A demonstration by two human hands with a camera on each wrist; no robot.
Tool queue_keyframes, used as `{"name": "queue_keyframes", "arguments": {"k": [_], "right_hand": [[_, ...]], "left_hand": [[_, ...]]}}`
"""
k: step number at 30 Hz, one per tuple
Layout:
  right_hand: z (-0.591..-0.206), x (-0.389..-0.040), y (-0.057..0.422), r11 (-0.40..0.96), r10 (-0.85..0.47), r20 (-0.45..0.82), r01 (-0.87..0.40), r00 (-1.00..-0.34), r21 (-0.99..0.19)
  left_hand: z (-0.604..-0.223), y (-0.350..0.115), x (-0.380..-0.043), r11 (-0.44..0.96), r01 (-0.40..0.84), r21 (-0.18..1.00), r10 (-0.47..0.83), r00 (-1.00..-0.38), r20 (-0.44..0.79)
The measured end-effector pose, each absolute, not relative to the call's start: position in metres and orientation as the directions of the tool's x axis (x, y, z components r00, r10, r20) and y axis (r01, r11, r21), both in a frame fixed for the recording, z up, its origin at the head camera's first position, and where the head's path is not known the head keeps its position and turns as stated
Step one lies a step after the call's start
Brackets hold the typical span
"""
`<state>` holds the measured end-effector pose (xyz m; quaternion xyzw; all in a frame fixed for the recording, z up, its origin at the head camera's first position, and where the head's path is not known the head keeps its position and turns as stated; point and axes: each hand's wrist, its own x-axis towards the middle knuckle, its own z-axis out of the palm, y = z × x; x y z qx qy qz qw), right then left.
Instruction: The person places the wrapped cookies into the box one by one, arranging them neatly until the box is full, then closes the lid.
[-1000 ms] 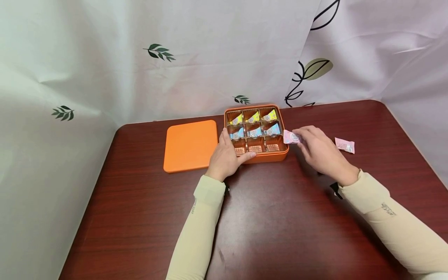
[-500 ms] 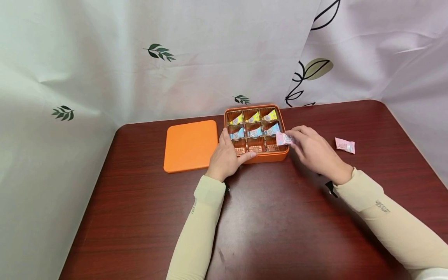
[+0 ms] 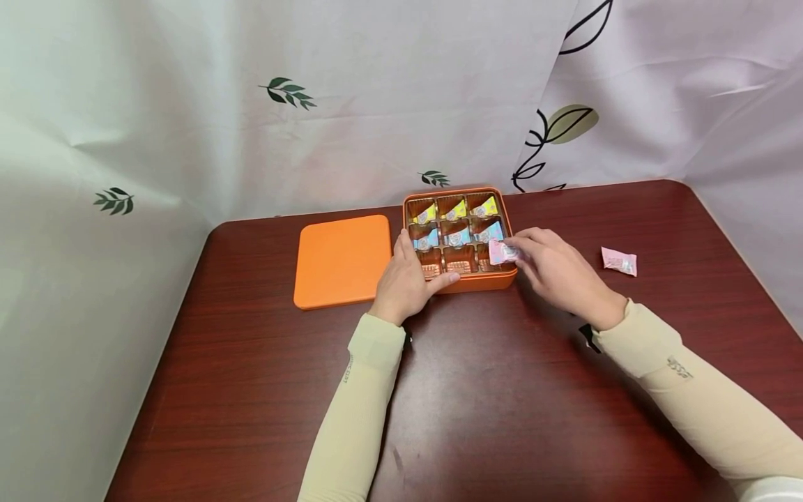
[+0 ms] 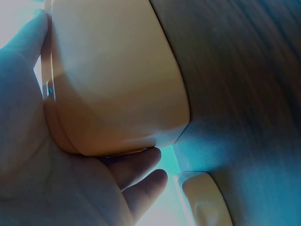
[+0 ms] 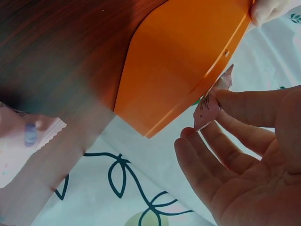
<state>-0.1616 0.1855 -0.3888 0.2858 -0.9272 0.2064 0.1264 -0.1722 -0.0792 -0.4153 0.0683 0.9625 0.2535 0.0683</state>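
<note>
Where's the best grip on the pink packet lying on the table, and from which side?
Probably pinch the loose pink packet across its middle from above, thumb on the near long edge: it lies with its ends pointing roughly left and right. The right hand is nearer, but it holds a second pink packet.

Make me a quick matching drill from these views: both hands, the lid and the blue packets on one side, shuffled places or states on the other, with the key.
Things
1. left hand
2. right hand
3. orange lid
4. blue packets

Places or states
A. in the middle row of the box
B. pinches a pink packet
C. rests against the box's near left corner
D. lies flat on the table

Pairs: 1-C, 2-B, 3-D, 4-A
</note>
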Motion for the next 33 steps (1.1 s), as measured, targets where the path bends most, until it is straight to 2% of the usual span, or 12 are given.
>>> {"name": "queue_keyframes", "arguments": {"k": [22, 33], "right_hand": [[-0.391, -0.167, 0.179, 0.726, -0.543, 0.335, -0.631, -0.77, -0.273], [-0.391, -0.17, 0.175, 0.728, -0.561, 0.295, -0.63, -0.774, -0.269]], "left_hand": [[-0.416, -0.078, -0.173, 0.867, 0.097, 0.489, 0.163, -0.982, -0.093], [-0.416, -0.079, -0.173, 0.87, 0.103, 0.482, 0.169, -0.981, -0.096]]}}
